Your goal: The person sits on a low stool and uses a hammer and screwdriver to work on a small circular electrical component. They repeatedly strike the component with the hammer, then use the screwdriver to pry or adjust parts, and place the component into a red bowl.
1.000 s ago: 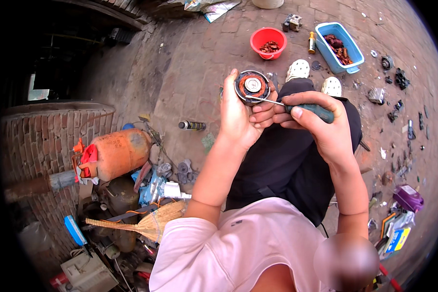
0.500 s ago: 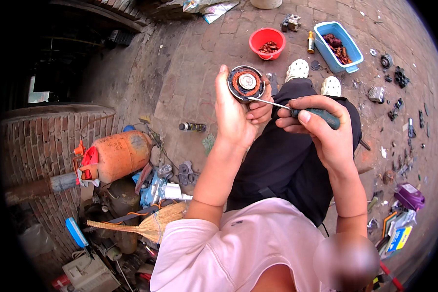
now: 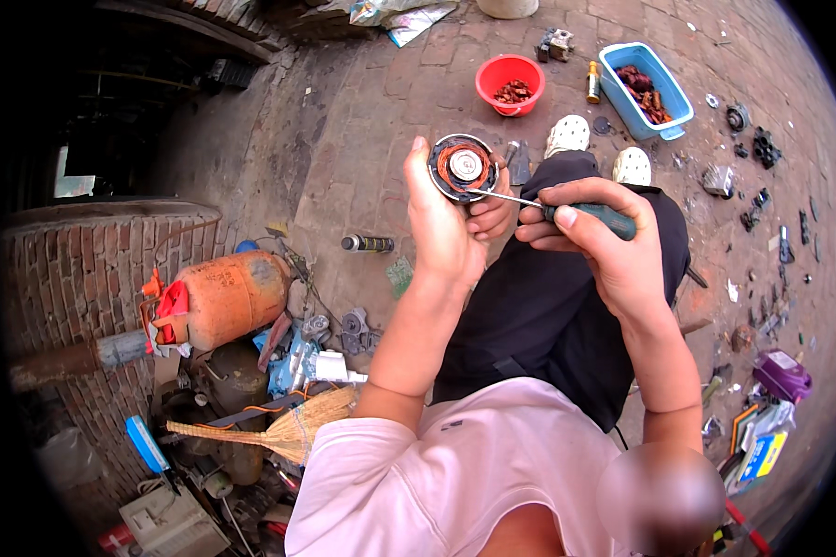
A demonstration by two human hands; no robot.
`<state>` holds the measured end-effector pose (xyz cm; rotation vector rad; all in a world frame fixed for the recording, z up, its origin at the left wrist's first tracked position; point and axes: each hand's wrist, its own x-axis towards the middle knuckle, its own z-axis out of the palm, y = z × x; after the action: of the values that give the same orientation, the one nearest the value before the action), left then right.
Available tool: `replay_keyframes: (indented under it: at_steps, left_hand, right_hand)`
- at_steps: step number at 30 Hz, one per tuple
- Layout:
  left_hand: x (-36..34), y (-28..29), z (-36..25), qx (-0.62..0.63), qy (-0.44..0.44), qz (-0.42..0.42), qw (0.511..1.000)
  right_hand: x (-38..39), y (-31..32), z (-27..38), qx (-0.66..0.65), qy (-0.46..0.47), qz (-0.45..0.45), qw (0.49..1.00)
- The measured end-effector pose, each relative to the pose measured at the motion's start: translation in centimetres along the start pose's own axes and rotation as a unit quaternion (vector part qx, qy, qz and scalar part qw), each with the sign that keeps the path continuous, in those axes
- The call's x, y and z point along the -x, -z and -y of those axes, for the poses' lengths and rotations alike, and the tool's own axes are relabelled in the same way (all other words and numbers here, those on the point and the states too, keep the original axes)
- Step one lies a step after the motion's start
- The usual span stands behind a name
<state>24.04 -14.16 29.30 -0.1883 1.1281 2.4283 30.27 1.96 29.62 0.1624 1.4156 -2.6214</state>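
Head camera: at upper centre of the frame, the left hand (image 3: 444, 227) cradles a copper-wound motor part (image 3: 465, 167), likely dense with delicate windings (image 3: 445, 168), best held by its rim, while the right hand (image 3: 618, 251) grips a screwdriver (image 3: 606, 220).

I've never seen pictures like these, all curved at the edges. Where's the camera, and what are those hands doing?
There's no machine here, just a person's two bare hands. A wide fisheye camera worn on the head looks down, which bends straight edges. The left hand holds a round part with copper windings, seemingly from a motor. The right hand grips a screwdriver, its shaft reaching that part's lower edge. On the paved ground ahead are a red bucket and a blue tub, both holding reddish-brown pieces. A straw broom and an orange gas cylinder lie to the left.
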Motion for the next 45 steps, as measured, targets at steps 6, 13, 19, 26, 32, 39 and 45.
replay_keyframes:
  at_steps: [6, 13, 19, 26, 32, 39, 45]
  left_hand:
    - [-0.1, 0.0, 0.5, 0.042, -0.027, -0.055, 0.997]
    - [-0.1, 0.4, 0.5, 0.051, -0.018, -0.049, 0.997]
    - [0.0, 0.7, 0.5, 0.1, 0.049, -0.027, 0.993]
    - [-0.3, 1.3, 0.6, 0.152, 0.09, -0.021, 0.984]
    - [-0.7, 1.4, 1.5, 0.26, 0.167, 0.014, 0.951]
    - [-0.6, 1.0, 1.0, 0.228, 0.162, 0.085, 0.956]
    - [-0.6, 0.5, 0.8, 0.21, 0.167, 0.083, 0.96]
  right_hand:
    - [-0.1, -0.2, -3.5, 0.014, 0.071, -0.01, 0.997]
    - [-0.3, 0.5, -4.2, 0.042, 0.1, 0.01, 0.994]
    - [-0.4, 0.6, -4.2, -0.008, 0.084, 0.022, 0.996]
    - [-1.0, 1.0, -5.6, 0.001, 0.143, 0.038, 0.989]
    - [-0.6, 1.4, -5.9, -0.076, 0.124, 0.015, 0.989]
    - [0.3, 1.3, -1.9, 0.07, 0.139, -0.032, 0.987]
    - [0.0, 1.0, -0.7, 0.107, 0.147, -0.011, 0.983]
